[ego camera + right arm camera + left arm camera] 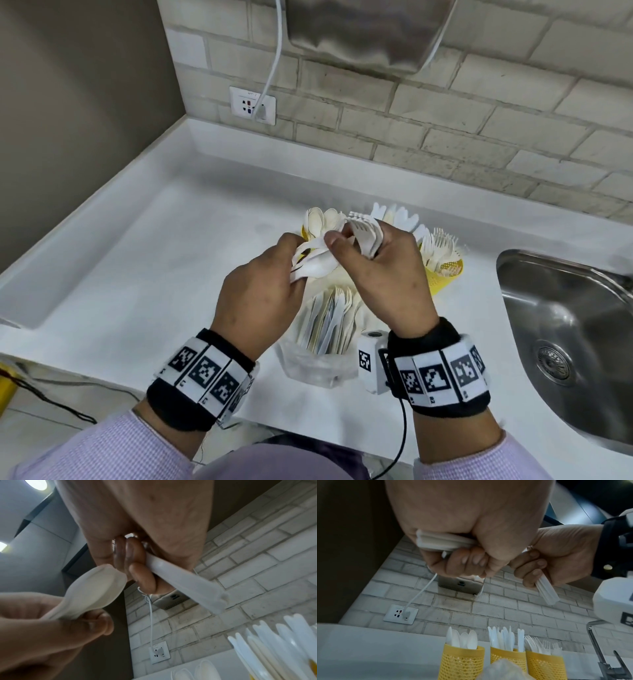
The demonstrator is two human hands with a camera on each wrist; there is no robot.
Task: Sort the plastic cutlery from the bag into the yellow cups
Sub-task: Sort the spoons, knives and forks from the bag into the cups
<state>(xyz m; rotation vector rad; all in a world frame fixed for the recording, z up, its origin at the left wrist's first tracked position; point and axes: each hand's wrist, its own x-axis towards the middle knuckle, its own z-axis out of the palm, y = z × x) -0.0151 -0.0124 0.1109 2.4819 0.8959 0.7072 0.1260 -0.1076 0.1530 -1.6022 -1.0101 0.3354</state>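
My left hand [274, 291] grips a stack of white plastic spoons [313, 265]; their bowls [96, 592] show in the right wrist view. Close beside it, my right hand [387, 274] grips a stack of white forks [368, 234], tines up, with the handles [546, 589] sticking out below the fist. Both hands hover over the clear bag [318, 366], which holds several more pieces. Behind them stand three yellow mesh cups: one with spoons [462, 662], one with knives [506, 657], one with forks [546, 665]. In the head view the hands hide the middle cup.
A steel sink [565, 342] lies to the right on the white counter [154, 246], with a tap [599, 649] beside it. On the brick wall behind are a socket [252, 105] with a white cable [274, 65] and a steel box [370, 31].
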